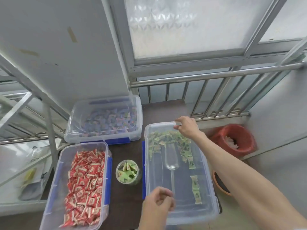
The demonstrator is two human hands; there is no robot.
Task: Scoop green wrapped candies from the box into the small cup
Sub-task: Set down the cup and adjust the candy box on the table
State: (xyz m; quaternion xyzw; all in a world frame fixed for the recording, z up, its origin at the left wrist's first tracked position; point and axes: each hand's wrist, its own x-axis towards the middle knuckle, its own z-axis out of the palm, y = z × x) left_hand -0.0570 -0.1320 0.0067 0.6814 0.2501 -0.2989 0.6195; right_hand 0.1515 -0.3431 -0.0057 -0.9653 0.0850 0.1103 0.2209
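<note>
A clear plastic box [209, 211] on the right of the table holds green wrapped candies [169, 138], heaped at its far end with a few strewn along its right side. A clear scoop [172, 160] lies inside, bowl away from me and handle toward me. My right hand [187, 127] grips the box's far rim. My left hand [157, 203] hovers over the near left corner with fingers half curled, beside the handle's end; whether it touches anything is unclear. The small cup [127, 171], nearly full of green candies, stands just left of the box.
A box of red candies [54, 180] sits at near left and a box of blue candies [71, 123] behind it, on the dark table [126, 150]. A red bin [232, 140] and an orange basin [221, 185] stand on the floor to the right. A metal railing [216, 75] runs behind.
</note>
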